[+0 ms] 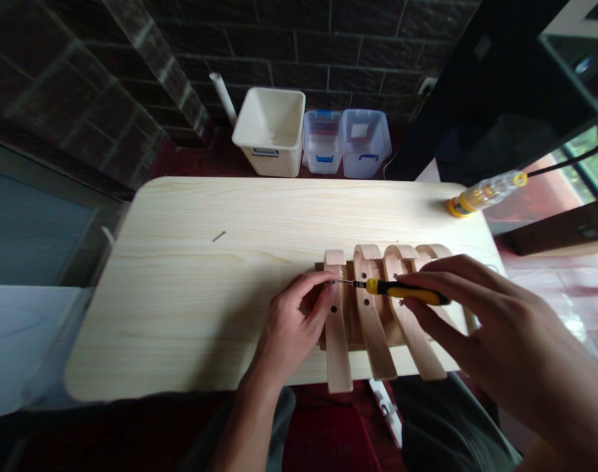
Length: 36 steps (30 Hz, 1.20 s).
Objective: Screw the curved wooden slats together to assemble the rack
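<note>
My right hand (469, 308) is closed around the yellow-and-black handle of a screwdriver (410, 292). Its thin shaft lies almost level and points left, over the wooden pieces. At its tip, the thumb and forefinger of my left hand (299, 314) pinch together; whatever small thing is between them is hidden. Beneath both hands sits a wooden rack (338, 354) made of several curved slats with hooked ends, fixed across a base. Dark round holes or screw heads show in the slats. Part of the rack's right side is behind my right hand.
A loose screw (219, 236) lies on the pale wooden table (181, 295). A clear, yellow-ended tool tube (486, 193) stands at the back right corner. Beyond the far edge are a cream bin (269, 118) and two clear plastic boxes (323, 141) on the floor.
</note>
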Tool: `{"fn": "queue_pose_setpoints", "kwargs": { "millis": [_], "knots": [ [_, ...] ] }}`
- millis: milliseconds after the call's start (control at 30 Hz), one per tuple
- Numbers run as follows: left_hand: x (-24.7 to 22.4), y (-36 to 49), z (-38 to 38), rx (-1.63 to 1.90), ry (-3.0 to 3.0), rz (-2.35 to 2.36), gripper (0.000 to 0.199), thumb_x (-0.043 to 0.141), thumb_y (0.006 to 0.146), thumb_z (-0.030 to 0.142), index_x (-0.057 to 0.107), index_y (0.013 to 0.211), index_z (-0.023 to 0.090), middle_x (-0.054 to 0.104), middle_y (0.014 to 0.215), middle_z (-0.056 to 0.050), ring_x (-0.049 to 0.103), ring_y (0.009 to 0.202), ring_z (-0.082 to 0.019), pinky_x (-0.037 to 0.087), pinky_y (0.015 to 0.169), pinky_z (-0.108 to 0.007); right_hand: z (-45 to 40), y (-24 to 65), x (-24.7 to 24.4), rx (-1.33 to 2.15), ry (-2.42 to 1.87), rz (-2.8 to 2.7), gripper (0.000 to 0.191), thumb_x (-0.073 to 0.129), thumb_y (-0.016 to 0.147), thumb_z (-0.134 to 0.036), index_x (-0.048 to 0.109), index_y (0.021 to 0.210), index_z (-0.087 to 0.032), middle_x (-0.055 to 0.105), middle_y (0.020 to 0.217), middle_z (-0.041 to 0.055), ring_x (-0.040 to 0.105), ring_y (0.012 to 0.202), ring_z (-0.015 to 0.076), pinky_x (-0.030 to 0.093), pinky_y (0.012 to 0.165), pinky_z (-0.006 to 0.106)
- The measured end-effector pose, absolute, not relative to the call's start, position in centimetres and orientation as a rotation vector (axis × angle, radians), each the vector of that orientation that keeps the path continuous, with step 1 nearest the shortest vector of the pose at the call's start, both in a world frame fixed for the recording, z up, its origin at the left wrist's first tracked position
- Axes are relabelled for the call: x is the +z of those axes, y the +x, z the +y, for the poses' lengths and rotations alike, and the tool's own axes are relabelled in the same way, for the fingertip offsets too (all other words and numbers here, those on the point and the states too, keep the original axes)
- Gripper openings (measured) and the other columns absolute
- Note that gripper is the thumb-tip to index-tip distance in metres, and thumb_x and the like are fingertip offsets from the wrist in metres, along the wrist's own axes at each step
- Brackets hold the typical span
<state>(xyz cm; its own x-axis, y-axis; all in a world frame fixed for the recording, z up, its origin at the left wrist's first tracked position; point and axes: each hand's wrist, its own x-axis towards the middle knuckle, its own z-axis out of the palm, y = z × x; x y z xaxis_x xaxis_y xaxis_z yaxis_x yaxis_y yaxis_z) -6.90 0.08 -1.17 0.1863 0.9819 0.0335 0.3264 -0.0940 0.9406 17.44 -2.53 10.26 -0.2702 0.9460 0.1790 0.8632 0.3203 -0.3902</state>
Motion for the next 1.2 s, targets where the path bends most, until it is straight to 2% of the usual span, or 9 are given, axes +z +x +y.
{"fn": "queue_pose_setpoints", "kwargs": {
  "millis": [233, 533, 700, 800, 967, 1067, 1200],
  "knots": [
    [-1.2, -6.6, 0.0, 0.99, 1.556, 1.292, 0.019, 0.069, 0.105, 0.031, 0.079, 0.12, 0.027, 0.083, 0.115, -0.003, 0.079, 0.104, -0.019, 0.062, 0.099, -0.03, -2.4, 15.6, 10.5, 0.28, -1.559, -2.21, 0.023, 0.065, 0.104, -0.019, 0.077, 0.123, -0.025, 0.075, 0.12, 0.006, 0.077, 0.099, 0.0169, 0.062, 0.083, 0.025],
    [-1.2, -6.7, -0.1, 0.98, 1.566, 1.283, 0.019, 0.067, 0.106, 0.031, 0.079, 0.12, 0.026, 0.083, 0.116, -0.003, 0.078, 0.104, -0.019, 0.061, 0.099, -0.03, -2.5, 15.2, 10.8, 0.261, -1.572, -2.191, 0.023, 0.063, 0.104, -0.019, 0.077, 0.122, -0.024, 0.075, 0.118, 0.0067, 0.077, 0.099, 0.0177, 0.063, 0.083, 0.026],
    [-1.2, -6.6, -0.1, 0.975, 1.565, 1.278, 0.018, 0.067, 0.106, 0.03, 0.078, 0.12, 0.026, 0.082, 0.118, -0.003, 0.077, 0.105, -0.018, 0.061, 0.098, -0.028, -2.4, 14.8, 10.9, 0.257, -1.554, -2.185, 0.023, 0.064, 0.103, -0.019, 0.078, 0.121, -0.024, 0.076, 0.115, 0.0078, 0.078, 0.094, 0.0191, 0.066, 0.078, 0.027],
    [-1.2, -6.6, -0.1, 0.974, 1.593, 1.288, 0.018, 0.065, 0.107, 0.029, 0.077, 0.12, 0.026, 0.081, 0.117, -0.003, 0.077, 0.108, -0.018, 0.06, 0.099, -0.028, -2.2, 14.1, 11.0, 0.237, -1.52, -2.169, 0.021, 0.064, 0.103, -0.018, 0.075, 0.12, -0.023, 0.077, 0.115, 0.0088, 0.079, 0.098, 0.0206, 0.067, 0.082, 0.028],
    [-1.0, -6.6, -0.1, 0.975, 1.623, 1.291, 0.019, 0.065, 0.105, 0.024, 0.077, 0.12, 0.028, 0.081, 0.121, -0.002, 0.077, 0.113, -0.018, 0.06, 0.101, -0.028, -2.1, 13.0, 10.8, 0.33, -1.471, -2.113, 0.031, 0.063, 0.106, -0.018, 0.065, 0.136, -0.027, 0.079, 0.126, 0.0053, 0.081, 0.107, 0.0178, 0.066, 0.088, 0.023],
    [-0.7, -6.6, 0.0, 0.979, 1.632, 1.288, 0.021, 0.066, 0.103, 0.022, 0.076, 0.12, 0.028, 0.081, 0.12, -0.002, 0.077, 0.112, -0.018, 0.06, 0.101, -0.028, -2.1, 12.6, 10.4, 0.437, -1.46, -2.112, 0.04, 0.06, 0.109, -0.018, 0.058, 0.147, -0.03, 0.078, 0.136, 0.005, 0.08, 0.116, 0.0185, 0.066, 0.093, 0.024],
    [-0.5, -6.6, 0.1, 0.964, 1.639, 1.28, 0.021, 0.066, 0.103, 0.021, 0.076, 0.12, 0.027, 0.081, 0.12, -0.002, 0.077, 0.112, -0.018, 0.06, 0.103, -0.028, -2.0, 12.3, 9.8, 0.561, -1.444, -2.091, 0.047, 0.055, 0.111, -0.02, 0.049, 0.156, -0.031, 0.076, 0.143, 0.0068, 0.078, 0.123, 0.0201, 0.066, 0.089, 0.025]
  ]
}}
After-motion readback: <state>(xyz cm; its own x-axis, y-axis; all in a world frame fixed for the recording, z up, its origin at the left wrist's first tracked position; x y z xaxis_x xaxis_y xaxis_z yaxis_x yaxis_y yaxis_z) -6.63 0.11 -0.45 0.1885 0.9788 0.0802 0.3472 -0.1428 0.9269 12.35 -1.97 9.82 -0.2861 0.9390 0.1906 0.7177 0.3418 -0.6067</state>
